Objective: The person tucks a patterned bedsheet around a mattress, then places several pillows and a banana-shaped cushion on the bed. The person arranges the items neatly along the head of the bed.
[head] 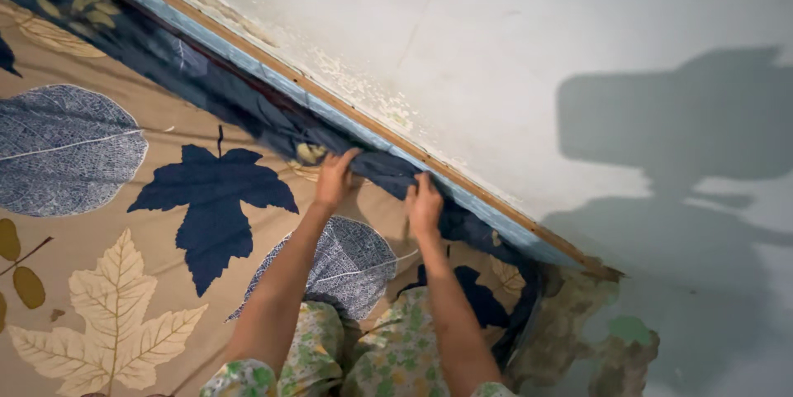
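Your left hand point(334, 178) and right hand point(424, 205) pinch the dark border of the leaf-print bedsheet point(165, 223) against the wall point(496, 75), fingers point(345, 157) curled on its fold: soft, light, limp cloth, likely best gripped at this edge.

A pale, peeling plaster wall point(512, 58) stood behind a thin wooden strip point(363, 120), with a dark shadow point(686, 133) across it.

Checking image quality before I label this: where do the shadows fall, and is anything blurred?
Head view: a hard dark shadow of the person falls on the pale wall at right, so light comes from behind; left hand and right hand on the leaf-print sheet look slightly soft; no glare.
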